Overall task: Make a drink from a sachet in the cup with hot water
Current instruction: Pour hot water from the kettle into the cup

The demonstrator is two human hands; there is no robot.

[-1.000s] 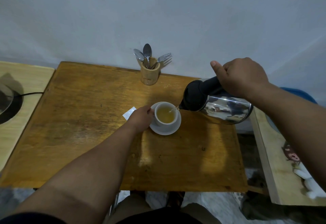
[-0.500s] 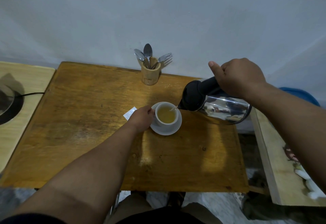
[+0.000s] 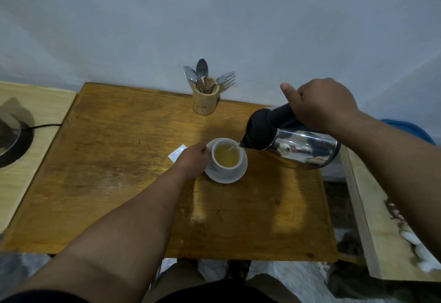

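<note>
A: Light level?
B: Dim, cool cast on the wall (image 3: 214, 11). Soft glare patches on the table (image 3: 114, 183); kettle (image 3: 300, 147) mirrors the room.
A: Shadows?
B: Soft-edged; the cutlery holder (image 3: 205, 98) casts one onto the wall.
A: Optics?
B: Wide-angle bowing at the edges; corners darker, near forearms slightly soft.

Your left hand (image 3: 193, 161) hides the cup's (image 3: 226, 157) handle and part of the white sachet (image 3: 176, 155). Your right hand (image 3: 321, 104) covers the kettle's (image 3: 293, 143) handle. At far left, the kettle base (image 3: 10, 140) is cut off.
</note>
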